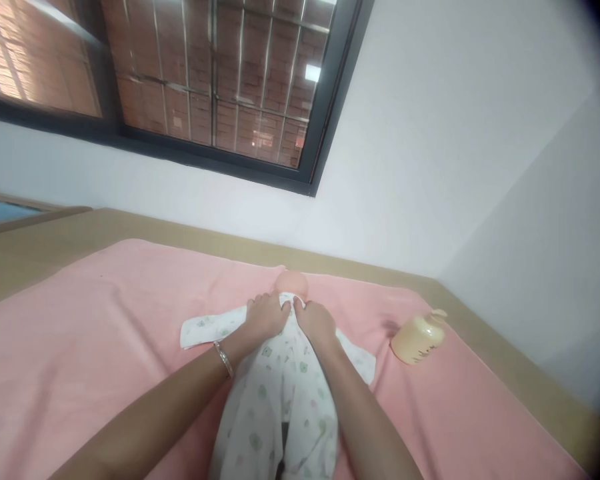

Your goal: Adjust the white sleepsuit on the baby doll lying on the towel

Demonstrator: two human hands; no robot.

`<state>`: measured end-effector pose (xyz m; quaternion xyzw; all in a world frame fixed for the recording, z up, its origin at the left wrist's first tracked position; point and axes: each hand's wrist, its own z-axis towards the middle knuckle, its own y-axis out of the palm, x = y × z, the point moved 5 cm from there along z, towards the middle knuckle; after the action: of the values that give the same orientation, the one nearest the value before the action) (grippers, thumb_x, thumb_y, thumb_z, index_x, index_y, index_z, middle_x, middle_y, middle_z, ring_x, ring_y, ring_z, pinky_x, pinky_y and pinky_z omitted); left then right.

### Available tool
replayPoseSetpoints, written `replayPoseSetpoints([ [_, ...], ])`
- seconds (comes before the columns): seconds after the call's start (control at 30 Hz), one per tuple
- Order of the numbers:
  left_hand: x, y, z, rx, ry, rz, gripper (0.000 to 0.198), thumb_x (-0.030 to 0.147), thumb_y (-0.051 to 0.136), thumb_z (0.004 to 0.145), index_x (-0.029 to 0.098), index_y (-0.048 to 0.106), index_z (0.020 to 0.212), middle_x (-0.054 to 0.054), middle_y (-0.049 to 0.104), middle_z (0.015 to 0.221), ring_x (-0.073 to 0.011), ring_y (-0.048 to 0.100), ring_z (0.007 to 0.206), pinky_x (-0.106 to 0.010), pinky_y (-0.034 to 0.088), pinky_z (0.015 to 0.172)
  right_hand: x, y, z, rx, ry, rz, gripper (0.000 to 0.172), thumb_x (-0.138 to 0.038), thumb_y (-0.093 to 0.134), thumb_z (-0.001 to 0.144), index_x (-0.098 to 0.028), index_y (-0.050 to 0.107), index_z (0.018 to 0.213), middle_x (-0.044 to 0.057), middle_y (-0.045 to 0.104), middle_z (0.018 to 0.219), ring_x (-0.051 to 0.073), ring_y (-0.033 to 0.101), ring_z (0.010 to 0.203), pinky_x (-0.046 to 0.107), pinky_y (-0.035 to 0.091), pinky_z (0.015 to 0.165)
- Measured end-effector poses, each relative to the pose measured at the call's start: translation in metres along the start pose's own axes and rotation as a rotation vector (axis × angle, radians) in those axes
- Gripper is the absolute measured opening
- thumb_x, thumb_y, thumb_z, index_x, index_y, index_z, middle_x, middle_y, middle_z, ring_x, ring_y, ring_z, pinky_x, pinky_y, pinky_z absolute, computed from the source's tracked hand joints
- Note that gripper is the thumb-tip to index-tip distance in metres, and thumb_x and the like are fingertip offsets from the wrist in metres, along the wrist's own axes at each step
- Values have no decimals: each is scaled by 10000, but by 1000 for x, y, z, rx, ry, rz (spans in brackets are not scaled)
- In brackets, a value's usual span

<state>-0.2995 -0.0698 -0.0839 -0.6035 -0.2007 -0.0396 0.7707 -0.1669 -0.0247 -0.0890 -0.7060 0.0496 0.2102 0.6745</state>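
A baby doll lies face up on the pink blanket, its head at the far side and the top of it showing past my hands. It is covered by a white long-sleeved baby romper with a small green print. My left hand grips the romper's neck opening from the left, the thumb at the collar. From the right, my right hand holds the same collar, thumb toward the other. Both sleeves spread out sideways. The romper's legs extend toward me between my forearms. A silver bracelet circles my left wrist.
A cream-yellow bottle with a cap lies tilted on the pink blanket to the right. The wooden bed edge runs along the white wall. Above is a dark-framed barred window.
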Motion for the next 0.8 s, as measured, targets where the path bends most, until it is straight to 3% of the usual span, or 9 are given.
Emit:
replayPoseSetpoints([
  [0.8,1,-2,1,-73,-29,8,474,466,271,880,165,549,1119,-144,638,1047,-293,559,994,-454,345,862,2,0,1,-28,-15,-31,720,-601,125,921,-111,635,1058,192,634,1032,289,597,966,363,438,782],
])
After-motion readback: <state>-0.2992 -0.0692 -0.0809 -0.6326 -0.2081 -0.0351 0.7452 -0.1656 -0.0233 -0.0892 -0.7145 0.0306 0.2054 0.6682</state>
